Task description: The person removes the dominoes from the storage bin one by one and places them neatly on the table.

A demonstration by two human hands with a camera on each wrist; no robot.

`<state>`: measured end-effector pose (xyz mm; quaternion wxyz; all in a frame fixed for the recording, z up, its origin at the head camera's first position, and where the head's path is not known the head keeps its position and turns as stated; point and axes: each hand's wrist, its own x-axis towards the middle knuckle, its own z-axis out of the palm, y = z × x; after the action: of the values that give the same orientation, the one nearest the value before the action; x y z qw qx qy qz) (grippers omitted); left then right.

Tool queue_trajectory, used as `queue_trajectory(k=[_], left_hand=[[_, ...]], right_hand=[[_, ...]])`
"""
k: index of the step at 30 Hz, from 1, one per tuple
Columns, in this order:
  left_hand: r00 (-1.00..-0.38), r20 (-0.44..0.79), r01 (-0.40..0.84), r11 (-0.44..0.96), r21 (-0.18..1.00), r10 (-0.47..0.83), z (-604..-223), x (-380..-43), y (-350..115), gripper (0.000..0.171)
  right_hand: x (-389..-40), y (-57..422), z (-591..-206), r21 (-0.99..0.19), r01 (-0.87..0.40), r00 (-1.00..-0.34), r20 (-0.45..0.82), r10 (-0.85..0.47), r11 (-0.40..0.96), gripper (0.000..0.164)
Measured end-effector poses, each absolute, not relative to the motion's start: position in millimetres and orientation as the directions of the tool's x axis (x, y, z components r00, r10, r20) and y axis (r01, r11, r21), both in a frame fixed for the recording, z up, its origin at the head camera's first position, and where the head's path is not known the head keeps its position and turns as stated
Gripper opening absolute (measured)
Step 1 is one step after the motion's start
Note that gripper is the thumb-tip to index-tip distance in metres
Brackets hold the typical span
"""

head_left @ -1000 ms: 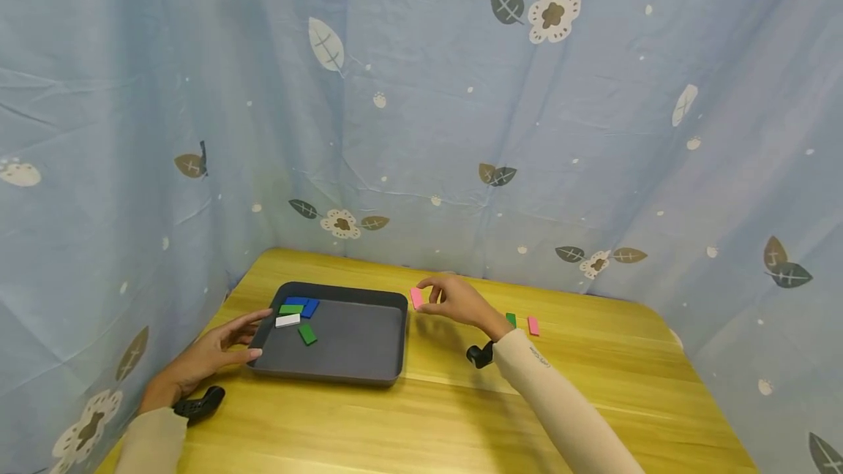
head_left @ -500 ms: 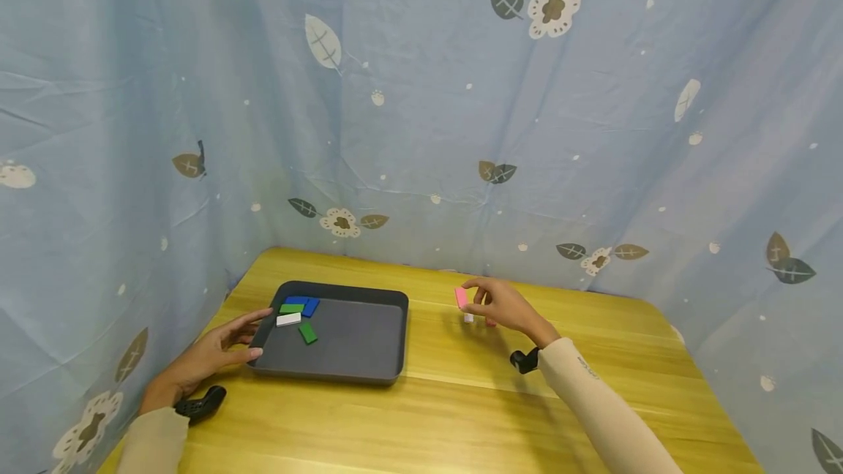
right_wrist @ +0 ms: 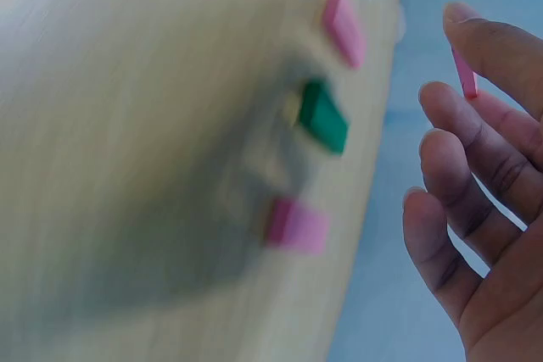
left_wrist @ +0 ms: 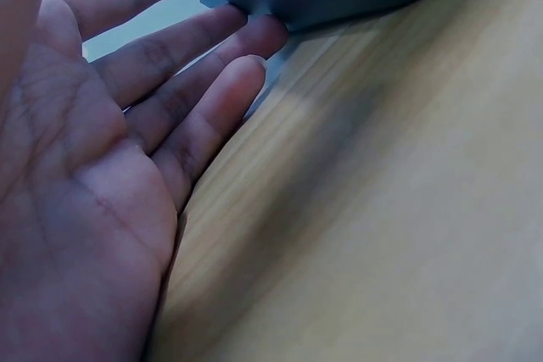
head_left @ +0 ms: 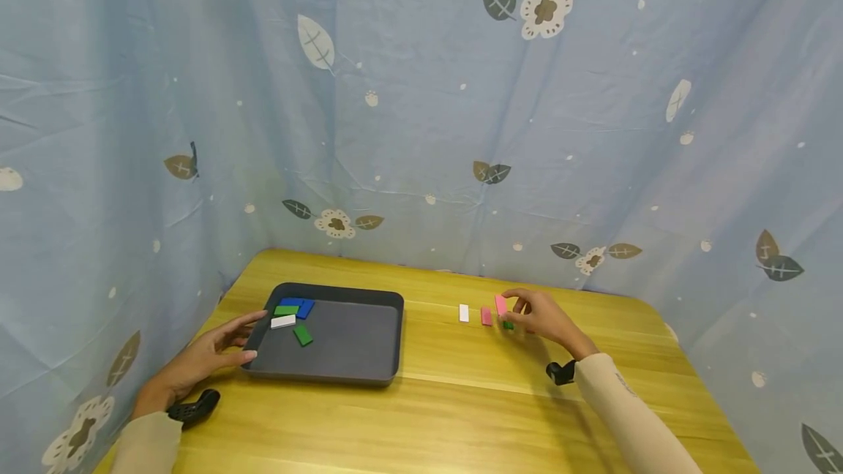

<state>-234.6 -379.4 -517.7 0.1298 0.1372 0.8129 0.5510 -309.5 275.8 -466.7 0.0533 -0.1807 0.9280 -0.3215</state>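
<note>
1. Moved since the earlier frame: carried from just beside the right rim of the tray (head_left: 323, 377) to well apart on its right, the pink domino-shaped tile (head_left: 500, 303) in the right hand (head_left: 546, 317).
2. Right grip: pinching that tile between thumb and finger; raised off the wooden table (head_left: 369, 430), over the row right of the tray.
3. Left grip: not holding any tile with the left hand (head_left: 204, 357); resting extended, relaxed fingers against the tray's left wall, touching its outer side in the left wrist view.
4. Right of the tray, counting outward: white table tile (head_left: 464, 313), lying pink tile (head_left: 486, 316), green table tile (head_left: 508, 325) partly covered in the head view, then outermost pink tile (right_wrist: 297, 226), blurred but visible in the right wrist view.
5. Inside the tray, toward the left end: two blue tiles (head_left: 305, 309), two green tiles (head_left: 303, 335), white tray tile (head_left: 283, 321). Cannot tell if stacked.
6. Step in hand, judging from pose: bringing the pinched tile to the row right of the tray; not yet released.
7. Next move probably calls for picking a spot, lowering flat, then loosening the pinch without nudging neighbours. Exact spot relative to the tray: cannot tell.
</note>
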Motion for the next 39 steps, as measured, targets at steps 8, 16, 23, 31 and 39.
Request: queue_trajectory(k=[8, 16, 23, 31, 39], left_hand=[[-0.926, -0.042, 0.103, 0.357, 0.929, 0.375, -517.5, -234.4, -379.0, 0.067], [-0.926, -0.037, 0.106, 0.355, 0.929, 0.376, -518.2, -233.7, -381.7, 0.068], [-0.926, -0.050, 0.096, 0.363, 0.927, 0.374, -518.4, -236.6, -381.3, 0.068], [-0.924, -0.040, 0.100, 0.341, 0.935, 0.380, -520.8, -237.2, -382.6, 0.067], [-0.927, -0.042, 0.095, 0.341, 0.935, 0.373, -520.5, -237.9, -382.1, 0.067]], right_hand=[[-301.1, 310.9, -478.4, -0.569, -0.302, -0.942, 0.054, -0.332, 0.765, 0.044], [-296.3, 337.8, -486.7, -0.526, -0.273, -0.955, 0.045, -0.294, 0.805, 0.042], [-293.5, 355.8, -493.3, -0.540, -0.204, -0.969, -0.007, -0.247, 0.816, 0.047], [-292.9, 368.5, -498.3, -0.548, -0.156, -0.975, -0.047, -0.216, 0.822, 0.049], [-292.1, 370.1, -498.9, -0.533, -0.156, -0.975, -0.050, -0.215, 0.832, 0.049]])
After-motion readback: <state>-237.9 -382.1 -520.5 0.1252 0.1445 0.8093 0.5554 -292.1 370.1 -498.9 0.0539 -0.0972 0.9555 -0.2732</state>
